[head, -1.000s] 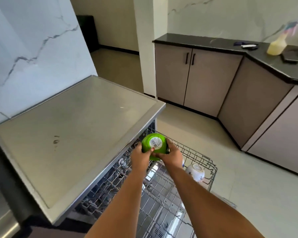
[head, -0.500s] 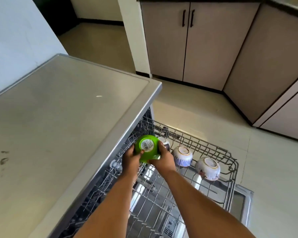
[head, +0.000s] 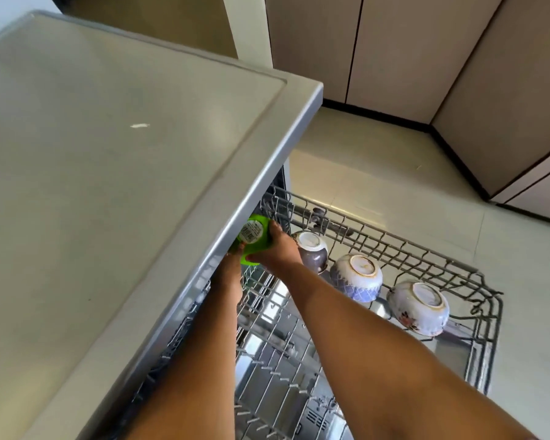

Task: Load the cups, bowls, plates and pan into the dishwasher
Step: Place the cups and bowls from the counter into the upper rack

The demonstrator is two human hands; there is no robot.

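Dishwasher top: brushed metal, matt, with a brighter rounded edge. Pulled-out rack: grey coated wire, dull. Green cup: glossy plastic bearing a white paper label. Three upturned bowls along the rack's far edge, dark bowl, blue-patterned bowl and floral bowl: glazed ceramic, shiny. Floor tiles: smooth, faintly glossy. Cabinet doors: matt laminate.

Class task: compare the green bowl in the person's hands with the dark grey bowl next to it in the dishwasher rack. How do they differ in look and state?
The green bowl is bright green with a barcode sticker on its base; the dark grey bowl has a plain white base. The green bowl is held by the left hand and right hand and tilted; the dark grey bowl sits free in the rack. The green bowl is partly hidden under the countertop; the dark grey bowl is not. Both are base-up.
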